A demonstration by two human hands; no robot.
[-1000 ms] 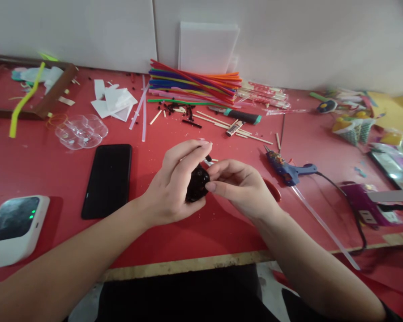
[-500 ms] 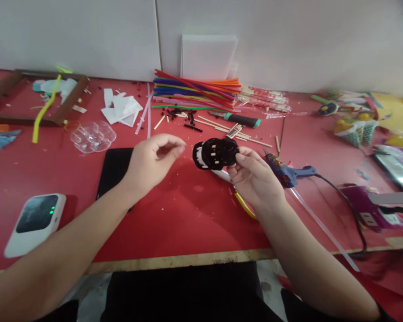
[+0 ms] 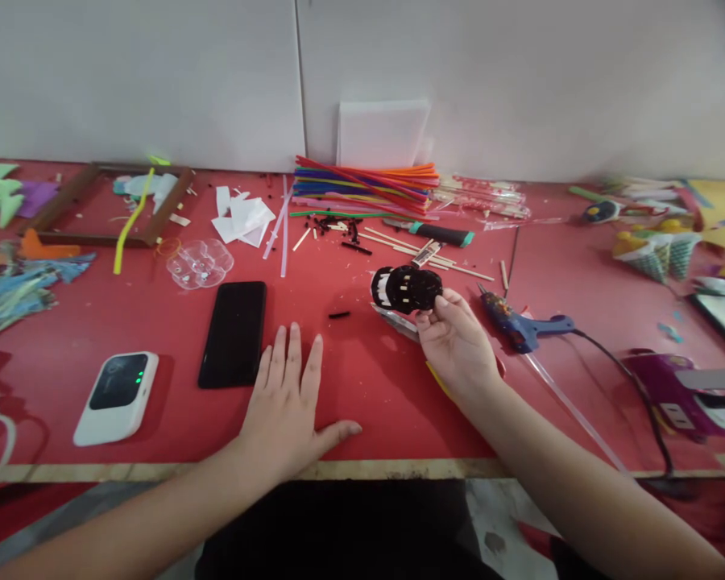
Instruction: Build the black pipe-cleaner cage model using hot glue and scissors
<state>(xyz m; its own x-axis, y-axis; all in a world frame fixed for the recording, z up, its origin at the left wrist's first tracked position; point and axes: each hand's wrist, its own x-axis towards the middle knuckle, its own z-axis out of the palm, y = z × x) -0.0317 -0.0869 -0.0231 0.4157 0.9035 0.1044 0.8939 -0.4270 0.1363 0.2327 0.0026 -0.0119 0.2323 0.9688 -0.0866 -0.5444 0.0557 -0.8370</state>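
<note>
My right hand pinches the right end of a small black craft piece between thumb and fingers. That piece has a white section on its left and several pale pegs in its dark surface, and is held above the red table. My left hand rests palm down near the front edge, fingers spread, holding nothing. Its fingertips are beside a black phone. A short black stick lies between the hands. Partly hidden under my right hand is a tool with a pale metal part and a yellow handle.
A blue glue gun with its cord lies right of my right hand. Behind are colourful pipe cleaners, wooden sticks and a green-black cutter. Leftward are a clear plastic palette, a white device and a brown frame.
My left hand has dropped from beside the craft piece to the tabletop, its fingers going from pinched to spread. My right hand keeps its hold. The view has shifted slightly.
</note>
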